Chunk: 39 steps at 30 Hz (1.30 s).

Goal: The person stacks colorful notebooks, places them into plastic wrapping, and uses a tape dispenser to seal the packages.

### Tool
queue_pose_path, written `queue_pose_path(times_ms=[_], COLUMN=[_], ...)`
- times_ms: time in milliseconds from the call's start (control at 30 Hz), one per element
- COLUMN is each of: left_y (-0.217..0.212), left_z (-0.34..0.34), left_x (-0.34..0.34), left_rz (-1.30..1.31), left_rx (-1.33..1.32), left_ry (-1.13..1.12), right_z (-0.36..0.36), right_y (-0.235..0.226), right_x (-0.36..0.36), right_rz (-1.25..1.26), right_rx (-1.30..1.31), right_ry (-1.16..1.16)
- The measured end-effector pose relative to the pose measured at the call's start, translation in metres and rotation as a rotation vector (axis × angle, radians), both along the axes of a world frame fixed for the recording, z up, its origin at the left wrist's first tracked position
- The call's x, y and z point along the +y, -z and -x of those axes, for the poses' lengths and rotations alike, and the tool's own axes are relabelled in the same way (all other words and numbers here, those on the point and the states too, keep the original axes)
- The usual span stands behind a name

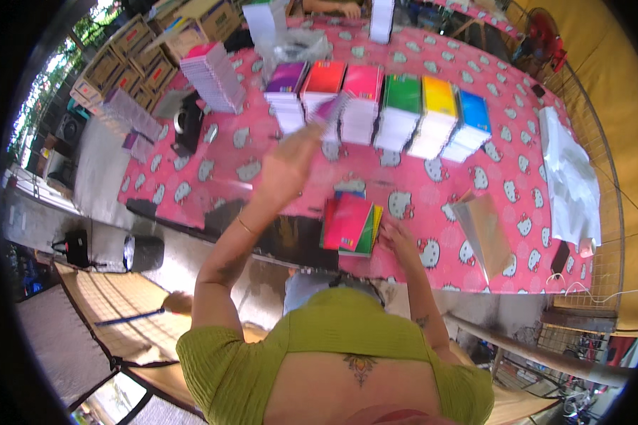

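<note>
From where I stand, the person's left hand point(290, 161) is out over the pink tablecloth point(361, 168), its blurred fingers closed on a purple notebook point(329, 108) held up in front of the red and pink stacks in a row of notebook stacks point(402, 93). The right hand point(400, 242) is low at the right edge of a small fanned pile of notebooks point(351, 217), pink on top with green and yellow edges poking out, though I can't tell whether those fingers grip it or only rest there. To the right of that hand lie some clear plastic sleeves point(485, 230).
</note>
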<state>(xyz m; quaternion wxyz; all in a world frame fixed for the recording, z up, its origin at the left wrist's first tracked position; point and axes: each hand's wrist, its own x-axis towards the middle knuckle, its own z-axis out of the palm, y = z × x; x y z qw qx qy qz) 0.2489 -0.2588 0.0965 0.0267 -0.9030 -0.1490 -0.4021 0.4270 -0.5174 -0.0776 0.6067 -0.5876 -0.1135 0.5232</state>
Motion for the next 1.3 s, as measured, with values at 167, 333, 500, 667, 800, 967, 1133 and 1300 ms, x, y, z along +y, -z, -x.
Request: queue_pose_path(times_ms=[167,333,500,667,800,967,1133,1300], left_y=[0.136,0.113,0.181,0.157,0.14,0.103,0.093,0.127], left_z=[0.034,0.024,0.013,0.027,0.07,0.098,0.074,0.076], left_x=[-0.133,-0.145,-0.118,-0.095,-0.082,-0.1,-0.135,-0.142], left_rz=[-0.001,0.564,1.079,1.462,1.695,0.703,-0.069,0.094], left_rx=[0.601,0.282,0.039,0.074,0.049,0.296,0.344,0.161], left_ry=[0.172,-0.006,-0.456,-0.151,0.162,0.014,0.152,0.422], right_z=[0.008,0.02,0.015,0.036,0.036,0.007,-0.003,0.006], right_y=[-0.016,-0.018,-0.011,-0.037,-0.034,-0.009,-0.004,-0.031], right_x=[0.011,0.019,0.053,0.07,0.073,0.051,0.038,0.031], right_rz=[-0.04,0.003,-0.002,-0.106,-0.148,-0.12,-0.028,-0.022], right_rx=[0.069,-0.024,0.023,-0.011,0.094,0.442,0.307,0.22], right_ry=[-0.11,-0.014,-0.116,-0.164,-0.282,-0.206,-0.311,-0.505])
